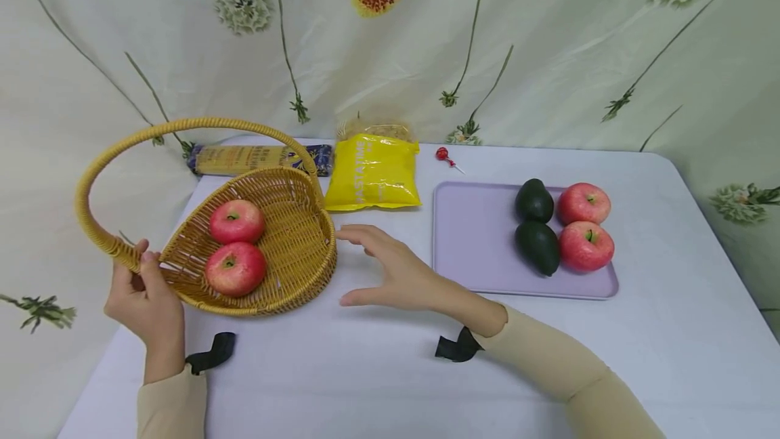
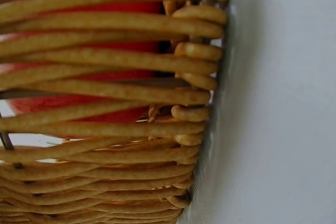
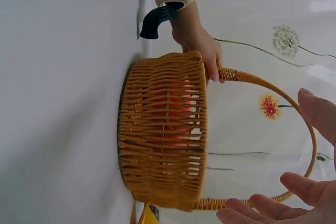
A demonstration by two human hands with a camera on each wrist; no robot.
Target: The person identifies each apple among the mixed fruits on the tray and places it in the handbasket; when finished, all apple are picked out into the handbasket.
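Observation:
A wicker basket [image 1: 305, 249] with a tall arched handle stands at the left of the table, holding two red apples [image 1: 236, 268]. My left hand [image 1: 149, 297] grips the lower left end of the handle, at the rim. In the left wrist view, the woven wall [image 2: 105, 93] fills much of the frame, with red showing through its gaps. To the right of the basket, my right hand [image 1: 396, 269] is held with fingers and thumb spread apart, its fingertips close to the basket wall; it holds nothing. The right wrist view shows these fingers [image 3: 302, 187] beside the handle.
A lilac tray [image 1: 475, 236] on the right carries two avocados [image 1: 537, 247] and two apples [image 1: 586, 246]. Behind the basket lie a yellow pasta bag [image 1: 374, 171], a long pasta packet [image 1: 250, 160] and a clear packet [image 1: 390, 129]. A red lollipop [image 1: 443, 154] lies above the tray.

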